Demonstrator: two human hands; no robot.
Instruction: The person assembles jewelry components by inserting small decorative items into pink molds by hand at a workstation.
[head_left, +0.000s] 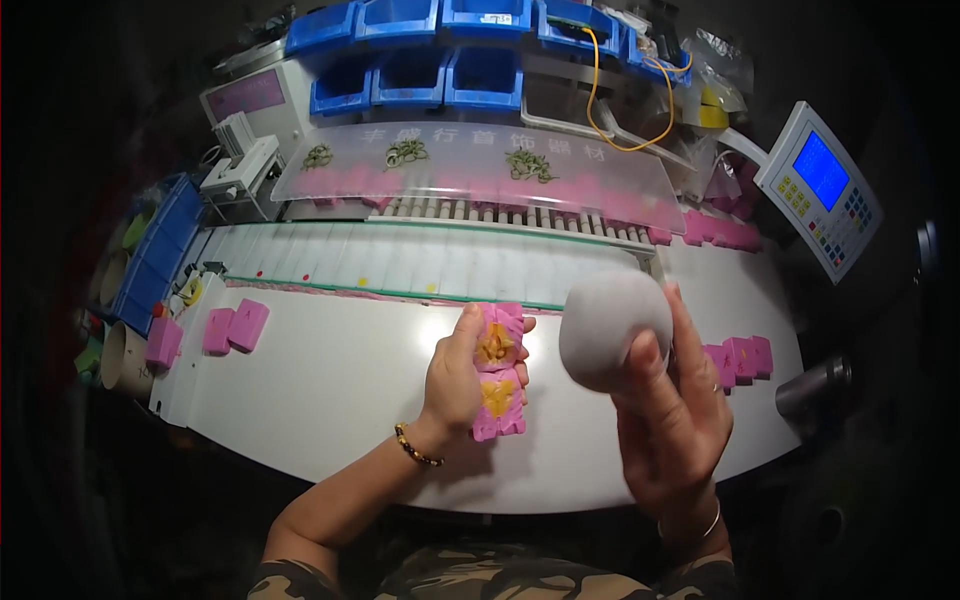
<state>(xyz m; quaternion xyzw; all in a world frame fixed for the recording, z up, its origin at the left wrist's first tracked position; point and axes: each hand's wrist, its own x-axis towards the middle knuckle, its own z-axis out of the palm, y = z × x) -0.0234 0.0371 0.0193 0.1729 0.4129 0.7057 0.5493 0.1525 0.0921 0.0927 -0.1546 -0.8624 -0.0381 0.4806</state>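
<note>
My left hand (456, 375) is closed around a pink rubber mould (498, 371), laid open as two halves with a yellow-stained cavity in each. My thumb presses along its left edge, and fingertips show on the right side. In my right hand (680, 410), raised to the right of the mould, is a smooth pale grey ball-shaped pouch (612, 328), gripped at its lower right by thumb and fingers. The pouch and the mould are apart. What the pouch contains cannot be seen.
Pink blocks lie at the left (248, 325) and right (738, 360) of the white table (330, 400). Behind are a glass-edged tray (420, 265), a translucent shelf (460, 165) bearing green clusters, blue bins (483, 78), and a control panel (820, 188) at right.
</note>
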